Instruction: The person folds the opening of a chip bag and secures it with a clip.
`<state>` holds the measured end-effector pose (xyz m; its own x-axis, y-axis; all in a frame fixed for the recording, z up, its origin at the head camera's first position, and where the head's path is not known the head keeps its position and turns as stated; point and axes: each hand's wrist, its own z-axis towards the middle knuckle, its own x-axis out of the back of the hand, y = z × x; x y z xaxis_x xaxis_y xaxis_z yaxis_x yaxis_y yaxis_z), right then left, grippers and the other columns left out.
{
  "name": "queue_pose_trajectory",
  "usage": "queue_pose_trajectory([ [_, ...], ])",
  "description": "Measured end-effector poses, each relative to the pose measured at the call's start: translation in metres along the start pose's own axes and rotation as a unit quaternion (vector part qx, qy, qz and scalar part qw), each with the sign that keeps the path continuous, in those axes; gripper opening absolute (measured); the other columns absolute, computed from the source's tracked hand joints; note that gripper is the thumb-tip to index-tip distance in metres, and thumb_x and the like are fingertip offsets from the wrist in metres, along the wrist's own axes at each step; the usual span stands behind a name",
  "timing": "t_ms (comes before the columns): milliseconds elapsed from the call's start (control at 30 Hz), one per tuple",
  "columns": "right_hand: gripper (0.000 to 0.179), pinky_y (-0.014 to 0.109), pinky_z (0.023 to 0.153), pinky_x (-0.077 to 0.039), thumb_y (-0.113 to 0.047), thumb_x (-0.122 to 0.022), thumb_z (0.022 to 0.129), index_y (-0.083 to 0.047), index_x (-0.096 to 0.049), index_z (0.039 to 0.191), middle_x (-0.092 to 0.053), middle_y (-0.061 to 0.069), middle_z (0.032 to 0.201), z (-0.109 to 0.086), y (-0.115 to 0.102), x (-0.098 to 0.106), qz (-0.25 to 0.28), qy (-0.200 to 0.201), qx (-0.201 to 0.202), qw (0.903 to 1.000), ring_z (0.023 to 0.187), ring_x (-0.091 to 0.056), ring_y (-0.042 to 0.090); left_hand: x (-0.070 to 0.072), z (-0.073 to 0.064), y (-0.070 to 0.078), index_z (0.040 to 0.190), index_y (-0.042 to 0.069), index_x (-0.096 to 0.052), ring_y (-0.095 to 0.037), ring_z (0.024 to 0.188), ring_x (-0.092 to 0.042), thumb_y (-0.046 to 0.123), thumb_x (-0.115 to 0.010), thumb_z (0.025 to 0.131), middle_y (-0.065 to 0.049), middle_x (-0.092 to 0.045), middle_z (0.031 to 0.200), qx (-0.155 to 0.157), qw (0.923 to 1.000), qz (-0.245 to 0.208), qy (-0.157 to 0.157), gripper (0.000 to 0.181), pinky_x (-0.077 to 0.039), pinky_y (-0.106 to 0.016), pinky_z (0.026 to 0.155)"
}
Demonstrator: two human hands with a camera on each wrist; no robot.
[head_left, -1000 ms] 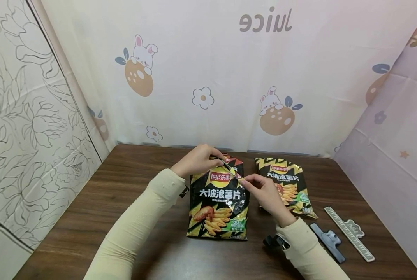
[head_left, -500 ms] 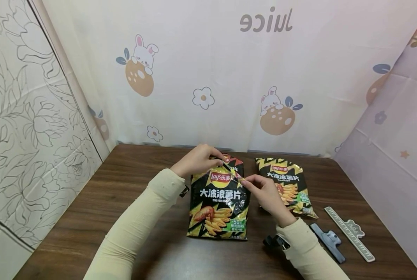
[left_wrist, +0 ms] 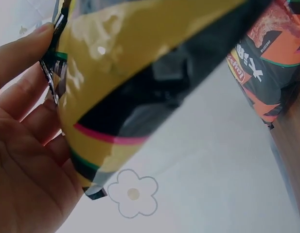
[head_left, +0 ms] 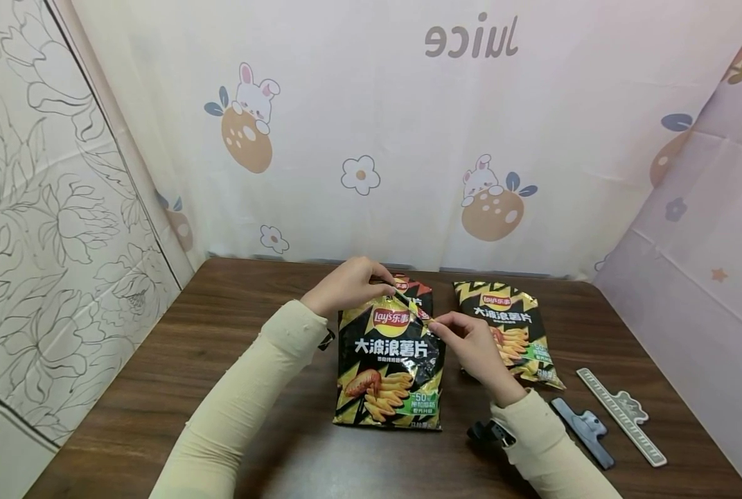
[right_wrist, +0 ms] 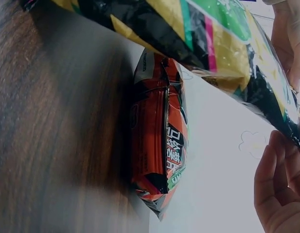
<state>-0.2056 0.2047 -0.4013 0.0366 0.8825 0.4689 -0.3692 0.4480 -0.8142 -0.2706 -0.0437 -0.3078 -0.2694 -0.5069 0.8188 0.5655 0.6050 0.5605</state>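
Observation:
Black and yellow, a Lay's potato chip bag (head_left: pixel 389 374) stands upright near the middle of the table, its printed front toward me. At its top, my left hand (head_left: pixel 350 285) pinches the edge between thumb and fingers. My right hand (head_left: pixel 470 343) pinches the upper right corner of the same bag. The left wrist view shows the left thumb and fingers (left_wrist: pixel 26 99) against the bag's dark, crumpled rim (left_wrist: pixel 57 53). In the right wrist view, the right fingers (right_wrist: pixel 281 165) are at the bag's edge, and the bag (right_wrist: pixel 203 43) hides part of the left hand.
A red-orange chip bag (head_left: pixel 422 290) is behind the held one, partly hidden. Another black and yellow chip bag (head_left: pixel 501 319) lies to the right. Near the right edge of the table (head_left: pixel 221 388) are a grey-blue bag clip (head_left: pixel 583 431) and a pale long clip (head_left: pixel 621 416).
Both hands stay at nearly the same spots, still pinching the chip bag's top. The bag's lower edge has shifted very slightly; the other bags and clips have not moved.

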Motion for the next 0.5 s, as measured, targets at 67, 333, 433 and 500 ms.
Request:
queue_pose_trajectory([
  [67,0.016,0.026,0.058,-0.042,-0.024,-0.067,0.095,-0.010,-0.074,0.094,-0.067,0.006,0.081,-0.0007,-0.0003,0.0005,0.002,0.000,0.000,1.0000,0.063,-0.050,0.010,0.0001,-0.0001,0.0005,0.108,0.013,-0.075,-0.010,0.058,-0.049,0.024,-0.063,0.097,-0.001,-0.074,0.098,0.001,1.0000,0.003,0.002,0.020,-0.039,-0.024,0.057],
  [333,0.018,0.026,0.058,-0.042,-0.026,-0.067,0.095,-0.009,-0.073,0.093,-0.066,0.006,0.081,-0.0023,0.0003,0.0014,0.005,-0.003,-0.017,0.9998,0.064,-0.051,0.010,-0.0025,0.0010,0.0014,0.103,0.012,-0.076,-0.009,0.069,-0.061,0.020,-0.063,0.097,-0.001,-0.075,0.095,-0.013,0.9997,0.000,0.022,0.017,-0.046,-0.024,0.065],
  [433,0.018,0.026,0.058,-0.042,-0.027,-0.067,0.094,-0.010,-0.073,0.092,-0.066,0.005,0.080,-0.0028,0.0001,0.0016,0.000,-0.003,-0.022,0.9997,0.063,-0.051,0.011,-0.0040,0.0012,0.0005,0.103,0.012,-0.076,-0.009,0.064,-0.059,0.019,-0.061,0.098,-0.001,-0.075,0.095,-0.018,0.9996,-0.001,0.024,0.017,-0.044,-0.024,0.062],
  [500,0.018,0.026,0.058,-0.042,-0.027,-0.067,0.094,-0.010,-0.073,0.092,-0.065,0.005,0.080,-0.0027,0.0011,0.0017,-0.003,-0.004,-0.025,0.9997,0.064,-0.051,0.011,-0.0046,0.0010,0.0003,0.104,0.011,-0.076,-0.008,0.061,-0.056,0.019,-0.061,0.098,-0.002,-0.075,0.095,-0.019,0.9995,0.000,0.024,0.018,-0.043,-0.023,0.060],
])
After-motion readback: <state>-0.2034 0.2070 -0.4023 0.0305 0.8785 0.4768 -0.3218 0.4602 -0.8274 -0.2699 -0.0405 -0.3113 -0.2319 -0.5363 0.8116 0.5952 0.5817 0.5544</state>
